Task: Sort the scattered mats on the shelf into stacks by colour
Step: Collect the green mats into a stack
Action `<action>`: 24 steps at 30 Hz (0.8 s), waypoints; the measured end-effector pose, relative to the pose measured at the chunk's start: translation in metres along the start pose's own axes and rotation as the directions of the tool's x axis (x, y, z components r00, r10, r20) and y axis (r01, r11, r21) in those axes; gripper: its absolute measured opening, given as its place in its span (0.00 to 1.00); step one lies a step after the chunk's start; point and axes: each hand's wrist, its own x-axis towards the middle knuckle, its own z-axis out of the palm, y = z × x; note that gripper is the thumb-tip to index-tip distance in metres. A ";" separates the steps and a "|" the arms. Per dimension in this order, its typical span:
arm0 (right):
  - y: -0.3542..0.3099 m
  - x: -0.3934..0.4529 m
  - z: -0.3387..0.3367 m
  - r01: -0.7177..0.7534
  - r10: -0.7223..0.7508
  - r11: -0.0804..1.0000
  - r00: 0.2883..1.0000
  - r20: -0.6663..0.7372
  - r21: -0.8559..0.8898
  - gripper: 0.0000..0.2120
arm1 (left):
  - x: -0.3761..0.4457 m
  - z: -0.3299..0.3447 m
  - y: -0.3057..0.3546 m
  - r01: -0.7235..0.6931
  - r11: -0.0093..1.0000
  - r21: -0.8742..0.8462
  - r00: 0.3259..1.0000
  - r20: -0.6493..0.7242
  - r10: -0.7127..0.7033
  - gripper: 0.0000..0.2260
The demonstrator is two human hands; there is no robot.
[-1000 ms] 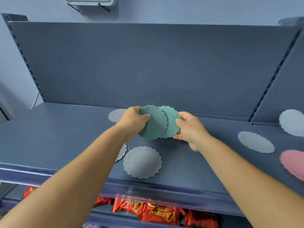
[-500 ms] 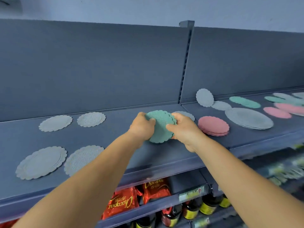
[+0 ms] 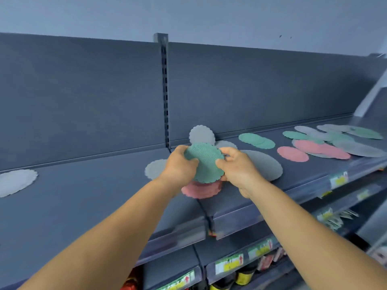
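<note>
Two grey mats lie at the shelf's [image 3: 88, 197] left [image 3: 16, 182] — then the left hand [image 3: 178, 164] and right hand [image 3: 236, 166] each grip the green mats [image 3: 204, 164], held over a pink stack [image 3: 201, 189]; more mats [image 3: 326, 141] scatter rightward.

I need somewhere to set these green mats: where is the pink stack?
In the head view, the pink stack lies mid-shelf near the front edge, directly below the green mats held by both hands.
</note>
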 end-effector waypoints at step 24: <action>0.060 0.171 -0.180 -0.176 0.162 0.935 0.984 -0.069 -0.307 0.18 | 0.180 0.175 0.067 0.053 0.992 0.117 0.996 0.068 -0.061 0.18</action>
